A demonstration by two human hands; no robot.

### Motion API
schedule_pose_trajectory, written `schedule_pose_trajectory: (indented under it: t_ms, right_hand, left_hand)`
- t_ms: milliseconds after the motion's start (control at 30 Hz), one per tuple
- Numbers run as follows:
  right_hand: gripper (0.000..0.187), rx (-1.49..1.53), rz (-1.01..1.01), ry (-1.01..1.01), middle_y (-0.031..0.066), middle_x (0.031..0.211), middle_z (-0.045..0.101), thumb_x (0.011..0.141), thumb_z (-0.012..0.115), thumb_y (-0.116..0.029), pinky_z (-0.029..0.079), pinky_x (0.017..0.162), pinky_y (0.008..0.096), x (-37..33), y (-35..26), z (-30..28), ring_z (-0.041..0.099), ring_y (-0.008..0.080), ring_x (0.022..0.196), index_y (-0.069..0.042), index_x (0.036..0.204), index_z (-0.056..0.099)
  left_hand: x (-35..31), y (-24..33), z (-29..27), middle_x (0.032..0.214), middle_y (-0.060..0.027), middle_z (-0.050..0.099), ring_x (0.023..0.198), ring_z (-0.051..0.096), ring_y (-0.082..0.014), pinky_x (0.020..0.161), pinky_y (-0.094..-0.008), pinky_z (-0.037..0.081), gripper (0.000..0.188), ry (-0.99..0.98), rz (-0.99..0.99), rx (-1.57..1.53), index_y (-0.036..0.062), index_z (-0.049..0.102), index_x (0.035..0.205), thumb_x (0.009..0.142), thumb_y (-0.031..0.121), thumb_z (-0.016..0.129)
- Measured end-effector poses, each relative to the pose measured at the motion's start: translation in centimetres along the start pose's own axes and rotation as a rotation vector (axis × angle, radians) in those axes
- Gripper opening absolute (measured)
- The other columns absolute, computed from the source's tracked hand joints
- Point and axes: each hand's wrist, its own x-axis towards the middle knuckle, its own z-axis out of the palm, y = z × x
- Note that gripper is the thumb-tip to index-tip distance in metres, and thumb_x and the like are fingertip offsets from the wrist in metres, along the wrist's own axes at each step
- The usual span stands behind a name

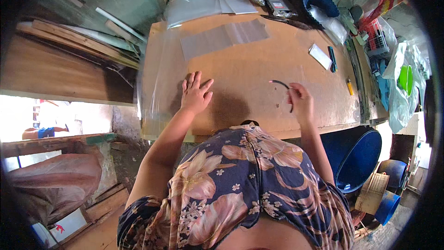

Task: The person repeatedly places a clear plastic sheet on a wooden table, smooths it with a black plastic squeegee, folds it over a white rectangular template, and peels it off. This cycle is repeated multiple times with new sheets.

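Note:
My left hand (196,95) rests palm down on the wooden tabletop (240,71), its fingers spread and nothing in them. Beside it, along the table's left side, lies a clear plastic sheet (164,81). In my right hand (301,103), closed fingers grip a thin black curved cord-like piece (281,83) with a pinkish tip. The tip points left, just above or touching the table; I cannot tell which. Farther back a translucent plastic strip (226,38) lies slanting across the board.
White sheets (235,1) and a dark ribbed ring (320,3) sit at the back edge. A white rectangular piece (320,57), a dark cutter-like tool (332,59) and a yellow lighter-like object (350,87) lie right. A blue barrel (354,157) stands below the table's right front.

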Motion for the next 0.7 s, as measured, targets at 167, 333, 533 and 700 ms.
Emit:
schedule_pose_trajectory:
  t_ms: [167, 333, 533, 700]
  right_hand:
    - [0.016, -0.306, -0.345, -0.085, 0.0107, 0.083, 0.063, 0.081, 0.059, -0.011, 0.048, 0.06, 0.0312, 0.3, 0.7, 6.8, 0.06, 0.0216, 0.067, -0.007, 0.096, 0.063]
    - [0.016, -0.523, -0.592, -0.18, 0.0118, 0.092, 0.062, 0.082, 0.054, -0.014, 0.049, 0.073, 0.0388, 0.8, 0.4, 11.2, 0.059, 0.0308, 0.085, -0.009, 0.095, 0.062]
    - [0.024, -0.69, -0.638, -0.282, 0.0108, 0.097, 0.061, 0.083, 0.049, -0.017, 0.047, 0.08, 0.0386, 1.7, 1.0, 13.8, 0.057, 0.0298, 0.093, -0.008, 0.103, 0.059]
    - [0.019, -0.724, -0.72, -0.298, 0.0096, 0.093, 0.061, 0.08, 0.055, -0.013, 0.049, 0.074, 0.038, 1.3, -0.6, 14.7, 0.059, 0.0287, 0.085, -0.008, 0.098, 0.06]
  left_hand:
    - [0.8, -0.3, -0.4, 0.142, -0.0159, 0.025, 0.133, 0.019, -0.0346, 0.104, -0.0548, 0.016, 0.043, 0.04, 0.002, -0.003, 0.0282, 0.049, 0.126, 0.083, 0.032, 0.054]
    - [0.6, -0.1, -1.2, 0.142, -0.0167, 0.025, 0.133, 0.017, -0.0349, 0.105, -0.0554, 0.015, 0.043, 0.013, -0.036, 0.014, 0.0275, 0.049, 0.125, 0.083, 0.032, 0.054]
    - [0.6, -0.1, -1.4, 0.142, -0.0162, 0.023, 0.134, 0.015, -0.0348, 0.104, -0.0566, 0.012, 0.043, 0.003, -0.056, 0.004, 0.0269, 0.049, 0.125, 0.083, 0.033, 0.054]
    - [0.5, 0.0, -1.6, 0.142, -0.016, 0.024, 0.134, 0.015, -0.0347, 0.104, -0.0571, 0.013, 0.043, 0.006, -0.072, -0.005, 0.0264, 0.05, 0.124, 0.082, 0.033, 0.054]
